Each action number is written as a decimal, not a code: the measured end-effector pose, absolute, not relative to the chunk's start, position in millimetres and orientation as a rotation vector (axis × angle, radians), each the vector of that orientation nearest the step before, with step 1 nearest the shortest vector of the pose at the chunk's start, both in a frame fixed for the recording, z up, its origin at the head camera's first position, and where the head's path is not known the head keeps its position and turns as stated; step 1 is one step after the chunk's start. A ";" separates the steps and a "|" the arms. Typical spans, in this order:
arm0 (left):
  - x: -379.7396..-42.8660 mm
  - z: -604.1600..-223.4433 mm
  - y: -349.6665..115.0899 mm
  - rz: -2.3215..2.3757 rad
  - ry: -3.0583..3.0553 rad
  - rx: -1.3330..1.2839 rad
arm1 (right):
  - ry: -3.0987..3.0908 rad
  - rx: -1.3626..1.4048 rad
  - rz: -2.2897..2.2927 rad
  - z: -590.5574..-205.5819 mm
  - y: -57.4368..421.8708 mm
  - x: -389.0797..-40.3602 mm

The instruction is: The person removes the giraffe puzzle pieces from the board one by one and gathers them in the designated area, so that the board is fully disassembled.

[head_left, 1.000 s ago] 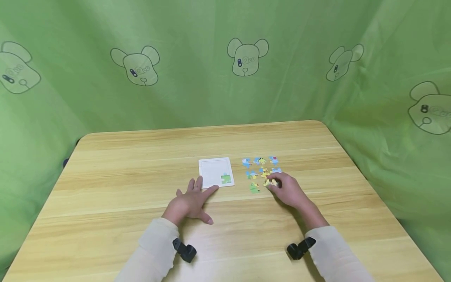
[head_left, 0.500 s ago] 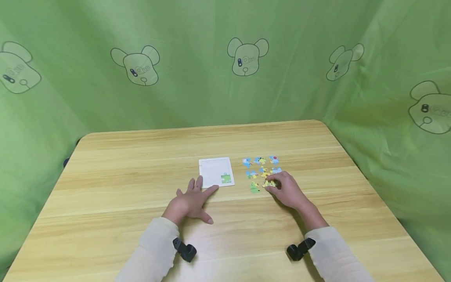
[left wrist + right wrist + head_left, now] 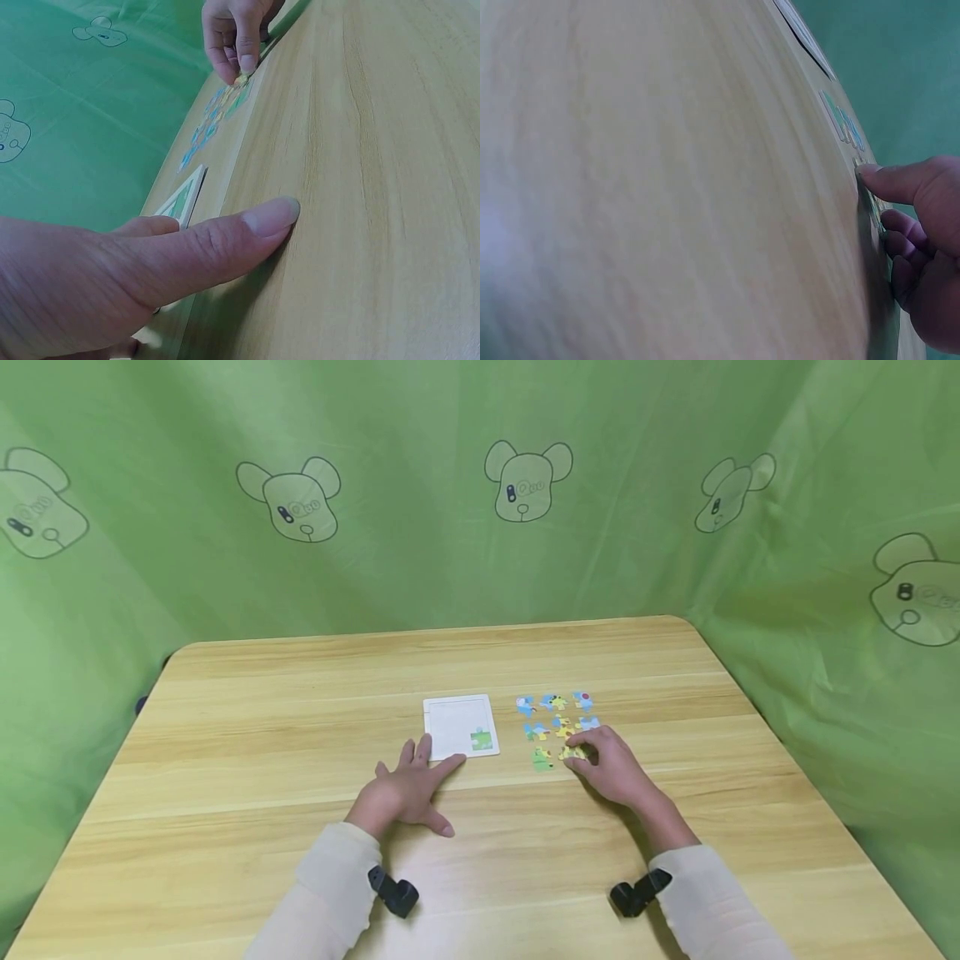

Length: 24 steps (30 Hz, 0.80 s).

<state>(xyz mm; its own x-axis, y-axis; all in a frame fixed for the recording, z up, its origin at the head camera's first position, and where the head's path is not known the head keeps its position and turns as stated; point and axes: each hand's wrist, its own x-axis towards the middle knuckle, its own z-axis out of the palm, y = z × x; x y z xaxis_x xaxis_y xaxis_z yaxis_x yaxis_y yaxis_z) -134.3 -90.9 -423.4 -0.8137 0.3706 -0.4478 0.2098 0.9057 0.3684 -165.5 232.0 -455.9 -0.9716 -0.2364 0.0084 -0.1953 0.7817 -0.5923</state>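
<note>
A white square puzzle tray lies on the table, with one green puzzle piece in its lower right corner. My left hand rests on the table with fingers spread, fingertips at the tray's near left edge. To the right of the tray, my right hand pinches a yellow puzzle piece between thumb and index finger, low over the table. In the left wrist view the right hand's fingertips meet at this yellow piece. Part of it is hidden by the fingers.
Several loose puzzle pieces lie in rough rows beyond the right hand, among them a blue piece with a red spot. A green piece lies just left of the right hand. A green curtain hangs behind the wooden table.
The yellow piece at my right fingertips has shifted slightly to the left, and the fingers have moved a little with it. My left hand and the tray have stayed put.
</note>
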 end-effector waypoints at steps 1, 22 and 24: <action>-134.3 -423.3 -90.8 0.412 2.543 0.417 | 2.900 -0.349 -0.959 -455.9 232.2 -165.5; -133.8 -422.0 -89.6 0.408 2.542 0.410 | 2.896 -0.379 -1.111 -443.0 203.6 -178.5; -133.8 -422.2 -89.8 0.405 2.543 0.410 | 2.878 -0.413 -1.124 -440.4 196.7 -180.2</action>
